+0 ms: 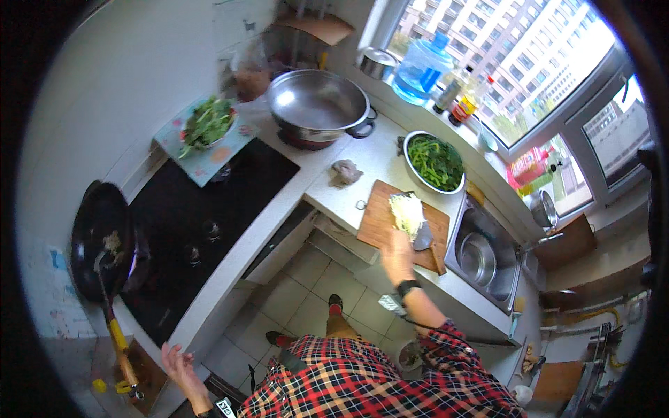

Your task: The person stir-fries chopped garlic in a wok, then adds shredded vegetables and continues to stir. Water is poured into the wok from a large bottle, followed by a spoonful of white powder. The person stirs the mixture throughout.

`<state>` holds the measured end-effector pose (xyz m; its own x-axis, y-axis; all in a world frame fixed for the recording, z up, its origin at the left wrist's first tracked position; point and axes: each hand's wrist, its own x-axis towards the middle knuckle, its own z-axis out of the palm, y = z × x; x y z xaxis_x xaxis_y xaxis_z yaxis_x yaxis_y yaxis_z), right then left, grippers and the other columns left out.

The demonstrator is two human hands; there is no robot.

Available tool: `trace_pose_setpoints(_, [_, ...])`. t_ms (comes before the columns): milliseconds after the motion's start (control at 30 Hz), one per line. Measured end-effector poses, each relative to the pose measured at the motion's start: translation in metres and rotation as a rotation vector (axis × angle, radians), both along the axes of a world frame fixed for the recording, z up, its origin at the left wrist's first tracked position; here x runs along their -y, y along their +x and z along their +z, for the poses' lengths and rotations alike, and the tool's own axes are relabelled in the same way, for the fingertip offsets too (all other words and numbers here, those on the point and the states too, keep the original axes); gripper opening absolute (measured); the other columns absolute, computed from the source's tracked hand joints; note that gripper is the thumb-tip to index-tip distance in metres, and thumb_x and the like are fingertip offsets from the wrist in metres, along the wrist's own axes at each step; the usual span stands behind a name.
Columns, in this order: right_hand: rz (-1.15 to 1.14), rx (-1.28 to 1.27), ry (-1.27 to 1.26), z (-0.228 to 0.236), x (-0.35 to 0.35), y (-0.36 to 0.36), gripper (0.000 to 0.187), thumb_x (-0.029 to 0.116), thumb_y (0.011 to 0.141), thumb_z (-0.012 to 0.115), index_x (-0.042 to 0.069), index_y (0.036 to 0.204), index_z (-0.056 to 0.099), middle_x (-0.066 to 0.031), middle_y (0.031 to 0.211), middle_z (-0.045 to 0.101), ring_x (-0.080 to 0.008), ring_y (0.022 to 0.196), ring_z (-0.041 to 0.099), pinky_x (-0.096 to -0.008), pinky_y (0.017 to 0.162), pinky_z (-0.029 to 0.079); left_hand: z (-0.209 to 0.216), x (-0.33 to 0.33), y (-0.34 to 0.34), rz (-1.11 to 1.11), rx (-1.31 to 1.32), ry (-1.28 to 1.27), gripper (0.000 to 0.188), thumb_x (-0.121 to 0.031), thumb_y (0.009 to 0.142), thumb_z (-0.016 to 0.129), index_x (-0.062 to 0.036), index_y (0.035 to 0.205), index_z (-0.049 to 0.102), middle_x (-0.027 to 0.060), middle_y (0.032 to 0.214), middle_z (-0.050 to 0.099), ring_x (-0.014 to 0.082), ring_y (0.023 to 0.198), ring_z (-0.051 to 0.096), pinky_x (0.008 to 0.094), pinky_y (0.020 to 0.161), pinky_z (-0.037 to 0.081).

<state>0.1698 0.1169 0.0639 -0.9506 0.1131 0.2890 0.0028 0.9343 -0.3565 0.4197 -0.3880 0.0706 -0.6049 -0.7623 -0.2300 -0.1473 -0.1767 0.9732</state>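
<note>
At the lower left, my left hand (pixel 180 366) hangs beside the counter edge by the stove, its fingers apart and nothing in them. A black wok (pixel 87 216) with a small pale heap and a metal utensil in it stands near that hand. My right hand (pixel 398 256) reaches over the near edge of a wooden cutting board (pixel 373 219). Just beyond its fingers lies a pile of pale shredded vegetable (pixel 408 211). A cleaver (pixel 423 237) with a dark blade rests beside the pile. The right fingers are too hidden and blurred to show any grip.
A bowl of leafy greens (pixel 433 162) stands behind the board, with the metal sink (pixel 516 279) to its right. A large steel pot (pixel 317 97) sits at the back. More greens (pixel 209 120) lie beyond the black cooktop (pixel 188 237). Bottles line the windowsill.
</note>
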Motion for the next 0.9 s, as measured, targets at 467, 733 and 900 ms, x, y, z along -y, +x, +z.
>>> trace_pose_setpoints(467, [-0.052,0.284,-0.129,-0.059,-0.225,0.01,0.042,0.015,0.07,0.074,0.0,0.104,0.054,-0.0196,0.097,0.06,-0.0386,0.094,0.059,-0.0454,0.08,0.049,-0.061,-0.451,-0.359,-1.107,-0.254,-0.478,0.077,-0.025,0.088,0.067,-0.0042,0.15,0.025,0.0239,0.156,0.02,0.0367,0.144,0.022,0.0453,0.118,0.02])
trace_pose_setpoints(733, [-0.216,0.448,-0.503,-0.051,-0.227,-0.002,0.039,0.011,0.069,0.069,-0.001,0.102,0.051,-0.0237,0.087,0.064,-0.0449,0.085,0.063,-0.0472,0.076,0.05,-0.092,-0.581,-0.366,-0.874,-0.282,-0.408,0.088,-0.026,0.078,0.076,-0.005,0.15,0.029,0.0261,0.157,0.016,0.0418,0.144,0.02,0.0444,0.118,0.019])
trace_pose_setpoints(900, [-0.143,0.428,-0.689,-0.06,-0.219,0.006,0.05,0.004,0.07,0.064,-0.002,0.118,0.052,-0.0217,0.09,0.066,-0.0338,0.083,0.067,-0.0421,0.077,0.052,-0.093,-0.585,-0.365,-0.857,-0.256,-0.407,0.083,-0.022,0.076,0.078,-0.0072,0.146,0.037,0.0216,0.157,0.021,0.0391,0.144,0.024,0.0431,0.118,0.022])
